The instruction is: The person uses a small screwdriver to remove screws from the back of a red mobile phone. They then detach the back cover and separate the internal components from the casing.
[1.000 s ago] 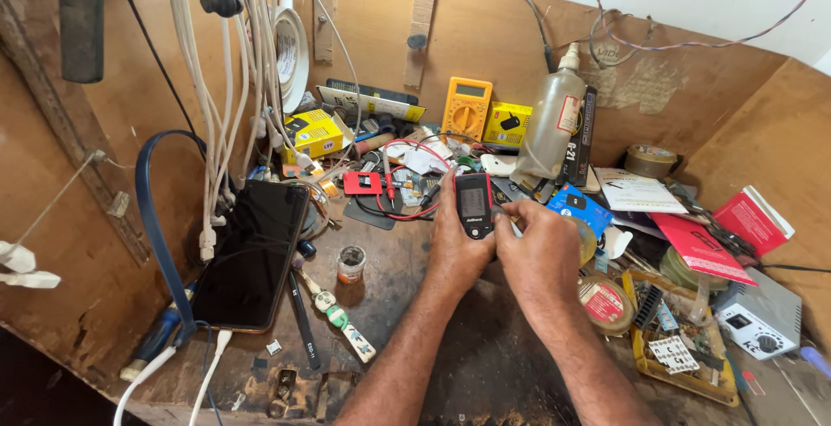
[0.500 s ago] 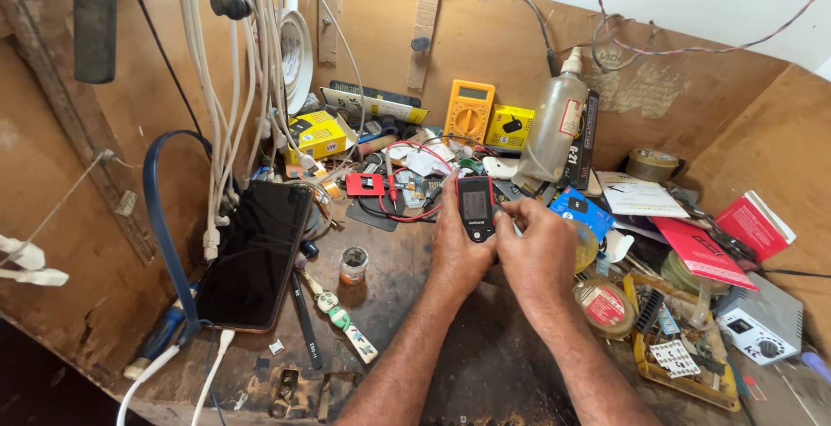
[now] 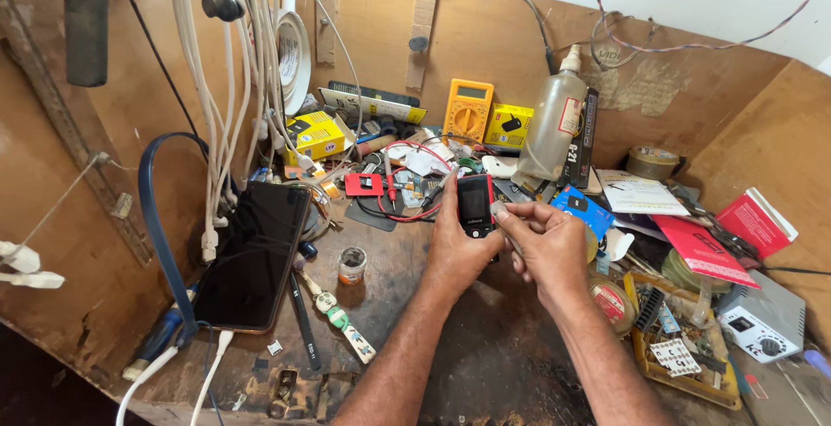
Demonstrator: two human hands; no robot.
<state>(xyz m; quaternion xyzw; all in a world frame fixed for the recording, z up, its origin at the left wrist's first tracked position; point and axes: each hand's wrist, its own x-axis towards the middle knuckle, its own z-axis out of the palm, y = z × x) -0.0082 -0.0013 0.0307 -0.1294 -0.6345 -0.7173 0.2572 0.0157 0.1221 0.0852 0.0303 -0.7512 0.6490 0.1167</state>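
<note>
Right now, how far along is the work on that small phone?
Done: the small red and black phone is off the bench and held upright in the left hand. In hand: the right hand pinches a small grey part at the phone's right edge. Left: nothing shows that part seated; the phone's screen is dark.

Small phone (image 3: 474, 203): black body, red side edges, dark screen facing up. Held upright, tilted slightly, above the bench's middle, toward its back edge. Small grey piece (image 3: 499, 210) touches its right edge.
</note>
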